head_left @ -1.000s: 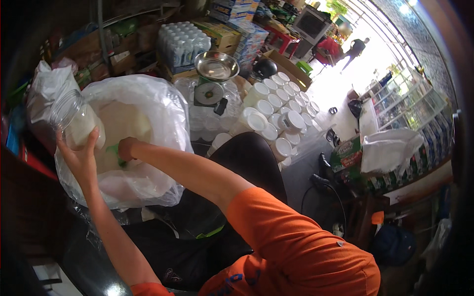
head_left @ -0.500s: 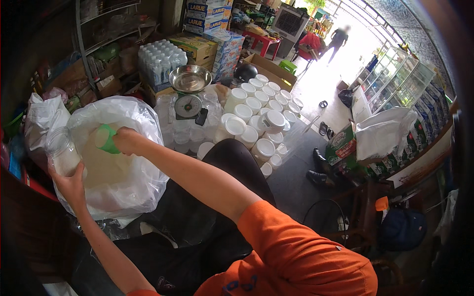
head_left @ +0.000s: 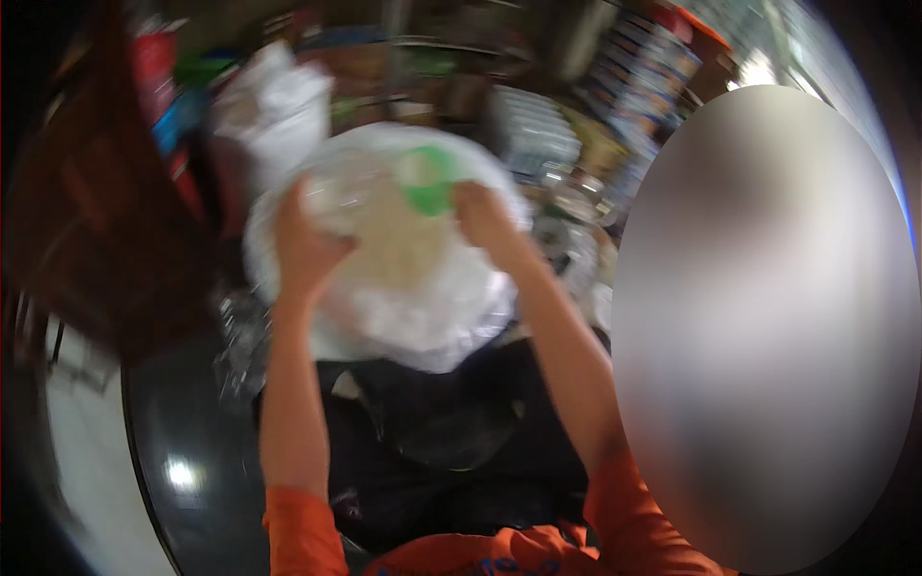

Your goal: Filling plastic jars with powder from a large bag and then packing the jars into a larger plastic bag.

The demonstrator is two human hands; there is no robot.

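Observation:
The picture is smeared by motion. My left hand (head_left: 305, 240) is wrapped round a transparent plastic jar (head_left: 341, 180) over the left part of a big plastic-lined bag (head_left: 413, 338). Pale, loose, grainy stuff (head_left: 394, 252) lies inside the bag. A green plastic cup (head_left: 434, 180) is gripped in my right hand (head_left: 483, 223), to the right of the jar and above the bag. The two vessels are held apart, with a gap between them. How full either one is, I cannot make out.
Right of the bag stands a scale with a metal bowl (head_left: 578, 187), near a pack of bottles (head_left: 534, 134). A white sack (head_left: 274, 104) is behind on the left. Dark wooden furniture (head_left: 96, 202) fills the left side. A blurred oval hides the right.
My view has swung left, so the bag and both hands now appear nearer the middle. Jar and cup stay in my hands. The lidded tubs on the right are no longer visible.

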